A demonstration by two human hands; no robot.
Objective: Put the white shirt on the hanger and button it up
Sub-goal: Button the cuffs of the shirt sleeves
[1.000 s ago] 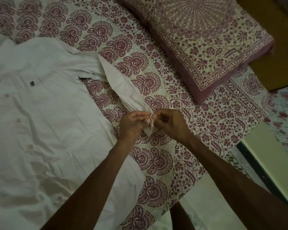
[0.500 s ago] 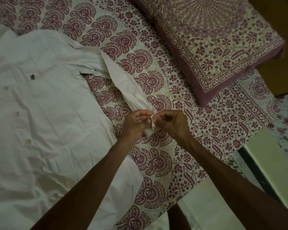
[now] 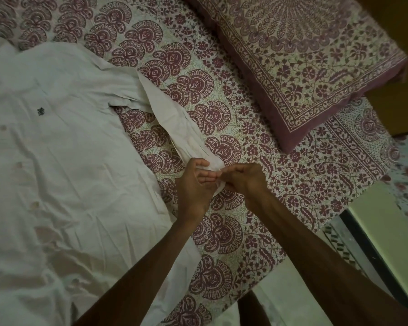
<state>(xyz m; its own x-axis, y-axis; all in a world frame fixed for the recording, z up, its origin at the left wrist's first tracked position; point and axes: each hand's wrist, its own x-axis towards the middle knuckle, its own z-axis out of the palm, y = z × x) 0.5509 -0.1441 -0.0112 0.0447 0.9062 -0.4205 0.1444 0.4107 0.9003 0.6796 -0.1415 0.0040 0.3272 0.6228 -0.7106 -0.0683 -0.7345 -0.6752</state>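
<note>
Lying flat and front-up on a bedsheet point(image 3: 264, 165) printed with maroon paisley fans, the white shirt point(image 3: 64, 165) fills the left half of the view; a small dark emblem point(image 3: 40, 111) sits on its chest, and a row of faint buttons point(image 3: 19, 164) runs down the placket near the left edge. One sleeve point(image 3: 174, 121) angles away from the shoulder toward the lower right, across the sheet; its cuff point(image 3: 216, 167) ends between the two hands. The left hand point(image 3: 193, 184) is curled around the cuff from the left, thumb on top and fingers tucked beneath the cloth; the right hand point(image 3: 244, 178) meets it from the right, its fingers bent and closed in a pinch on the cuff's edge, so that both hands hold the same bit of fabric and touch one another; whether a button is between the fingertips cannot be told. Both forearms come in bare from the bottom of the frame. A pillow point(image 3: 316, 62) in a matching print lies at the upper right, well apart from the shirt; the sheet's edge falls off at the lower right beside a pale floor point(image 3: 290, 290).
</note>
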